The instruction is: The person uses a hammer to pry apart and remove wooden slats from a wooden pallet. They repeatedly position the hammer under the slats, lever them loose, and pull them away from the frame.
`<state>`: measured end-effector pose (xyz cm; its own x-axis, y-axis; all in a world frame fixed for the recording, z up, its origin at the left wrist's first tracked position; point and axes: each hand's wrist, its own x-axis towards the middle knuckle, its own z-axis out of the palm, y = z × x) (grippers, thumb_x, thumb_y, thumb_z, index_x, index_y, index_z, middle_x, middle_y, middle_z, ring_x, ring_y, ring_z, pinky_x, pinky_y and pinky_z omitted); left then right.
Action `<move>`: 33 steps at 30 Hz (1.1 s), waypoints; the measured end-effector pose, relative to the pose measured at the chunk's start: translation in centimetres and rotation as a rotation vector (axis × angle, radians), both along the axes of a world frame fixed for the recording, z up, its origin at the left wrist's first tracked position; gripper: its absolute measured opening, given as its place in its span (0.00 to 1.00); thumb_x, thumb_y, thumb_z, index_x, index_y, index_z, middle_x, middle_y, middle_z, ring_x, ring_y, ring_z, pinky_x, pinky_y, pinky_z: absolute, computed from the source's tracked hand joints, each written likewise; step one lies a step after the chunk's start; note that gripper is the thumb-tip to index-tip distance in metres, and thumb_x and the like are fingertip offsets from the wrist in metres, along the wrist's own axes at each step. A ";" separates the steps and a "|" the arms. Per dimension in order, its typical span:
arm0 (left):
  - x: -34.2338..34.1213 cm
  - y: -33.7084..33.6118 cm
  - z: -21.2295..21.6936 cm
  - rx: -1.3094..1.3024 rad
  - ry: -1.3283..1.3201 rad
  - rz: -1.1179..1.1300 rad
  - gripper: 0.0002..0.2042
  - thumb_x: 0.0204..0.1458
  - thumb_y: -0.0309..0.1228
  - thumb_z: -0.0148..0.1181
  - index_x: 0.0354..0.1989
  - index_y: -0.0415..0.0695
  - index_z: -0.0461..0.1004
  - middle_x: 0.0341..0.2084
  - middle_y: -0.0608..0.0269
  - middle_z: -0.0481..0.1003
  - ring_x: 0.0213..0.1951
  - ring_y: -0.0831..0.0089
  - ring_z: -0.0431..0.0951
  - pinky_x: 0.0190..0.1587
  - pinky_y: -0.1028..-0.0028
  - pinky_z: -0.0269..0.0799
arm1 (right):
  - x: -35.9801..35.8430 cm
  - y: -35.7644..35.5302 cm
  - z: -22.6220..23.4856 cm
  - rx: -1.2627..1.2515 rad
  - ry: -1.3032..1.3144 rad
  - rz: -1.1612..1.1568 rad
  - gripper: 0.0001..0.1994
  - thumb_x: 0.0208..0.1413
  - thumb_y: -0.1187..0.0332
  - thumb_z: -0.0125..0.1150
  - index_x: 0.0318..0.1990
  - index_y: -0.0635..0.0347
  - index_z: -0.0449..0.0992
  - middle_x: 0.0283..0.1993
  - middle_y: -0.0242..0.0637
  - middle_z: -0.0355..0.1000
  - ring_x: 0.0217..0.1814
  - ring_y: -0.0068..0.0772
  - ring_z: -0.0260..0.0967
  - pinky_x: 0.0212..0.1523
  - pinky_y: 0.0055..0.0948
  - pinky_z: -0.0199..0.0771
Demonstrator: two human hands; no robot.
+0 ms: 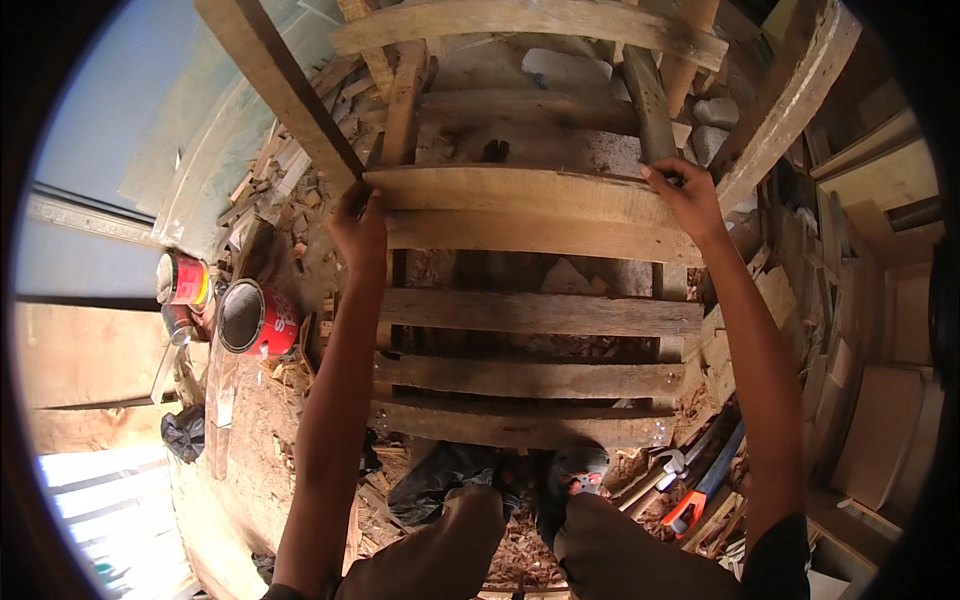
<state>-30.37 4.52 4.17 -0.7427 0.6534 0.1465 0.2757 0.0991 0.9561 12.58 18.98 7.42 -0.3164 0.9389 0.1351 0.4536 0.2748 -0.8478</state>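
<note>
Wood scraps and offcuts litter the dirt floor [250, 450] of this cluttered workshop, with boards stacked along the right edge of the frame. At centre lies a slatted frame [530, 315] of rough planks. Both arms stretch straight forward from the lower edge. The left hand [360, 228] curls its fingers over the left end of a pale plank [510, 192] in the upper middle; the right hand [685, 195] grips the same plank's right end, fingers wrapped over its top edge. Two red cans [258, 318] sit at the left. Saws [700, 490] with coloured handles lie at lower right.
</note>
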 end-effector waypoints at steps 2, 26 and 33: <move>0.3 -0.2 0.2 0.011 -0.009 0.021 0.19 0.58 0.33 0.64 0.54 0.32 0.76 0.49 0.50 0.79 0.52 0.69 0.78 0.56 0.69 0.70 | -0.6 -0.3 -0.1 -0.008 -0.027 -0.059 0.17 0.57 0.62 0.72 0.47 0.66 0.79 0.40 0.33 0.78 0.43 0.24 0.71 0.48 0.27 0.70; 1.4 -9.8 -2.9 0.119 -0.138 -0.116 0.22 0.61 0.36 0.64 0.58 0.35 0.70 0.50 0.57 0.74 0.50 0.72 0.74 0.55 0.72 0.69 | 1.7 -14.3 -2.9 0.642 -0.538 0.054 0.24 0.46 0.76 0.72 0.52 0.54 0.73 0.68 0.38 0.62 0.71 0.49 0.59 0.69 0.51 0.60; 2.6 -8.6 -0.1 0.099 -0.027 -0.052 0.29 0.59 0.34 0.65 0.66 0.34 0.65 0.56 0.53 0.72 0.55 0.67 0.73 0.58 0.70 0.68 | 4.2 -9.5 0.8 0.708 -0.534 0.271 0.25 0.52 0.79 0.66 0.59 0.61 0.72 0.54 0.47 0.74 0.59 0.52 0.72 0.60 0.44 0.74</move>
